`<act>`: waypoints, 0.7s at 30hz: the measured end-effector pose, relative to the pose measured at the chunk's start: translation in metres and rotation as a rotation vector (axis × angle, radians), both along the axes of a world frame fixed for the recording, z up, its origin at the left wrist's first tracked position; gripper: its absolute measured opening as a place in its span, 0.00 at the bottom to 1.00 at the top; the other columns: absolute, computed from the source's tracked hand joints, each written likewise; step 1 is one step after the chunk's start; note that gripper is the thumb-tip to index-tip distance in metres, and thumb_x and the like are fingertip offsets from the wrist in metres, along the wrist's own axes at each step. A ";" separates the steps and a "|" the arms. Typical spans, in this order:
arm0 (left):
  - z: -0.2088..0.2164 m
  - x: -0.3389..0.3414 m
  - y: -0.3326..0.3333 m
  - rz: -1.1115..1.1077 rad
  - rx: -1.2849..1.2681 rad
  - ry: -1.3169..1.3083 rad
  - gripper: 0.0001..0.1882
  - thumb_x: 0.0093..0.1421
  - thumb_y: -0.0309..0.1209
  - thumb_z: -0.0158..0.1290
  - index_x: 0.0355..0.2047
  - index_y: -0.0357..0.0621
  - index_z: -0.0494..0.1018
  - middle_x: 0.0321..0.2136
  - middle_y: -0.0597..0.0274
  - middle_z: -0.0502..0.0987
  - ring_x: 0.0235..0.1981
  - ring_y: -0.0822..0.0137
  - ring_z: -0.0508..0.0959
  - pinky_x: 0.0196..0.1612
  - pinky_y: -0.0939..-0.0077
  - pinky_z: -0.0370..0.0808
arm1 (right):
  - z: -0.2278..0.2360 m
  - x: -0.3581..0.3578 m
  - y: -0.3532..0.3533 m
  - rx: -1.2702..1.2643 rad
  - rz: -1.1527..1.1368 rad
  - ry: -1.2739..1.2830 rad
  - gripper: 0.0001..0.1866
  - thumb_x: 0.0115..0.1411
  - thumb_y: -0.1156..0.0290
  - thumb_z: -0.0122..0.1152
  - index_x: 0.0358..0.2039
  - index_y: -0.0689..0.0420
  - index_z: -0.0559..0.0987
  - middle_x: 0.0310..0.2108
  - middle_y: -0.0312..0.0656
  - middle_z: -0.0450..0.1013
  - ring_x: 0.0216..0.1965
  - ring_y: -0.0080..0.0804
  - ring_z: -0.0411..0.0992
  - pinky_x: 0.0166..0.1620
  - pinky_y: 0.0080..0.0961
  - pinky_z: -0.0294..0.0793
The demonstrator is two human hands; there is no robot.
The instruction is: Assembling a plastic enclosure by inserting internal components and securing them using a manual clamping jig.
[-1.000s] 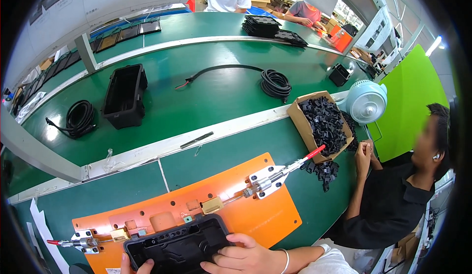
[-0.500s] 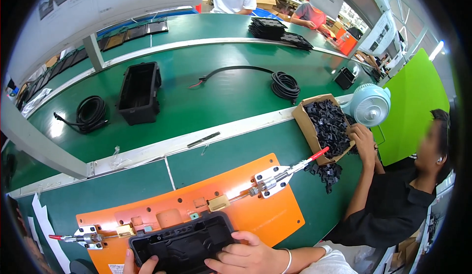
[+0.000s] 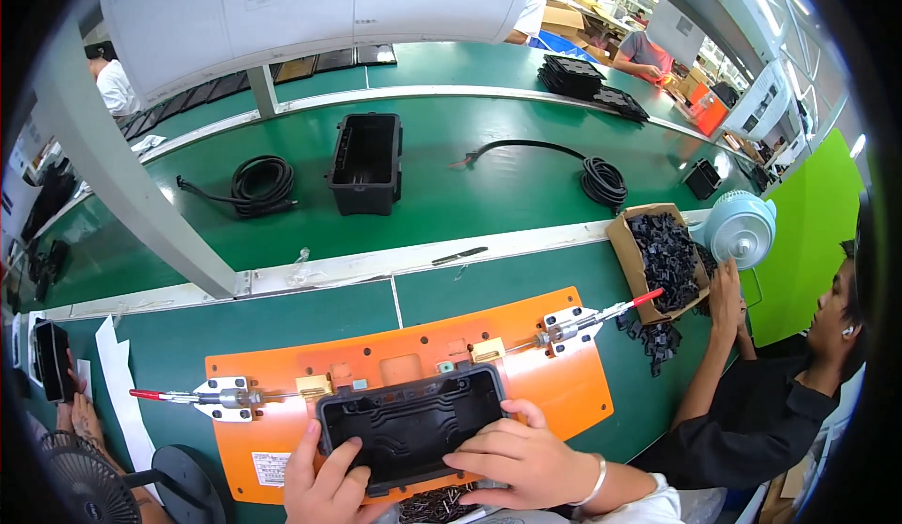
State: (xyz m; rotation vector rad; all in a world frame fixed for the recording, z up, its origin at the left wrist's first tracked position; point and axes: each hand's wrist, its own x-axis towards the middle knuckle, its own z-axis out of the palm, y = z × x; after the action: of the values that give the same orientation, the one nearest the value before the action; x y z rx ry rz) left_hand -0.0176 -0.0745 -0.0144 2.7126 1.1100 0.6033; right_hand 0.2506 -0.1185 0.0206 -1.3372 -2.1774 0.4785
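A black rectangular plastic housing (image 3: 413,427), its open side up with moulded ridges inside, rests on an orange fixture board (image 3: 352,359). My left hand (image 3: 324,482) grips its left end, thumb outside and fingers over the near rim. At the right end, my right hand (image 3: 526,458) has its thumb on the side wall and its fingers curled over the near edge. Beyond the housing's far edge sit a left brass block (image 3: 313,386) and a right brass block (image 3: 488,350). Each lines up with a red-handled toggle clamp, the left clamp (image 3: 225,397) and the right clamp (image 3: 569,327).
Dark screws (image 3: 434,505) lie below the board. A cardboard box (image 3: 631,265) of small black parts stands right, by a co-worker's hand (image 3: 725,298) and a light-blue fan (image 3: 740,231). A black fan (image 3: 89,486) is at lower left. Coiled cables (image 3: 263,186) and a deep black box (image 3: 365,162) lie beyond.
My view has swung left, so the bench appears shifted right. A co-worker's hands at the left edge and the screws have come into sight. Both my hands still hold the housing.
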 end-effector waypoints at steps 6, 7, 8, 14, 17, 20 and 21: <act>0.001 -0.001 -0.001 0.002 0.014 -0.012 0.26 0.39 0.48 0.69 0.28 0.42 0.73 0.44 0.54 0.74 0.58 0.33 0.63 0.57 0.47 0.64 | 0.054 0.036 0.067 0.198 0.013 -0.257 0.19 0.49 0.72 0.66 0.44 0.57 0.75 0.34 0.41 0.72 0.35 0.38 0.70 0.39 0.35 0.68; 0.002 0.000 0.000 -0.001 0.021 -0.018 0.26 0.39 0.48 0.69 0.29 0.42 0.73 0.44 0.53 0.74 0.58 0.32 0.63 0.57 0.47 0.64 | 0.051 0.042 0.091 0.308 -0.059 -0.366 0.17 0.50 0.71 0.64 0.41 0.56 0.74 0.32 0.40 0.70 0.35 0.39 0.69 0.39 0.35 0.66; 0.004 0.001 0.001 -0.014 0.020 -0.019 0.26 0.39 0.48 0.69 0.29 0.42 0.73 0.44 0.53 0.74 0.58 0.32 0.63 0.57 0.47 0.64 | 0.049 0.048 0.118 0.297 -0.094 -0.509 0.22 0.48 0.69 0.67 0.45 0.57 0.74 0.37 0.41 0.72 0.40 0.38 0.69 0.43 0.37 0.67; 0.013 0.006 0.006 -0.073 -0.027 -0.133 0.24 0.43 0.39 0.69 0.34 0.39 0.71 0.48 0.50 0.73 0.57 0.32 0.65 0.54 0.44 0.66 | -0.011 0.066 0.270 0.293 -0.321 -0.863 0.22 0.55 0.70 0.58 0.52 0.53 0.71 0.56 0.46 0.65 0.56 0.41 0.66 0.48 0.40 0.70; 0.011 0.005 0.007 -0.057 -0.014 -0.098 0.24 0.44 0.42 0.68 0.34 0.40 0.71 0.48 0.49 0.73 0.57 0.31 0.65 0.54 0.43 0.66 | -0.039 0.072 0.314 0.472 -0.345 -0.894 0.22 0.57 0.66 0.54 0.54 0.48 0.72 0.59 0.43 0.64 0.58 0.39 0.64 0.51 0.47 0.64; 0.012 0.005 0.008 -0.062 -0.002 -0.094 0.23 0.46 0.41 0.68 0.34 0.40 0.71 0.48 0.49 0.73 0.56 0.31 0.65 0.54 0.43 0.66 | -0.043 0.065 0.333 0.453 -0.249 -0.930 0.18 0.57 0.66 0.54 0.49 0.47 0.77 0.58 0.39 0.66 0.60 0.38 0.61 0.53 0.50 0.61; 0.012 0.005 0.007 -0.067 -0.006 -0.094 0.23 0.46 0.41 0.68 0.34 0.40 0.71 0.48 0.49 0.73 0.56 0.31 0.65 0.54 0.43 0.66 | -0.042 0.062 0.337 0.345 -0.182 -0.966 0.15 0.57 0.66 0.54 0.45 0.47 0.80 0.55 0.38 0.69 0.59 0.36 0.62 0.54 0.49 0.60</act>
State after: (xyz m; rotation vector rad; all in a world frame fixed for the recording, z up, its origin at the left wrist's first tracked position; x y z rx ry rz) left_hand -0.0124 -0.0671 -0.0027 2.6741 0.9924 0.7082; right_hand 0.3121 0.2188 -0.0217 -1.7372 -2.6158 -0.7463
